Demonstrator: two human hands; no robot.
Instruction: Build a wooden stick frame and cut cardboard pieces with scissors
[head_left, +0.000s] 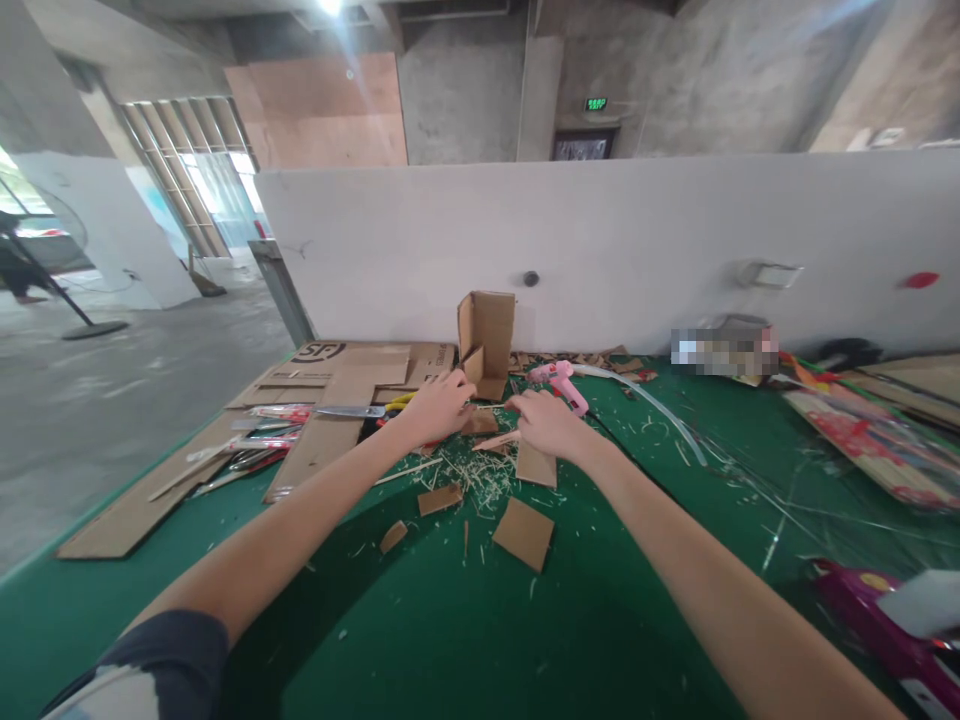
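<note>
My left hand (444,402) is closed, with its fingertips just in front of a folded cardboard piece (495,335) that stands upright against the white wall. My right hand (546,418) is closed too, its fingers bent toward the left one. A thin pale stick (491,406) shows in the gap between the fingertips; whether either hand grips it is too small to tell. Under the right fingers a pointed light strip (496,441) sticks out over a cardboard piece (537,468). Yellow-handled scissors (352,411) lie left of my left hand.
A pink glue gun (559,381) lies behind my right hand. Wood shavings (484,475) and cardboard scraps (525,532) cover the green table (420,630) in front. Flat cardboard (337,385) with packaged tools lies left; a purple object (870,620) is at right.
</note>
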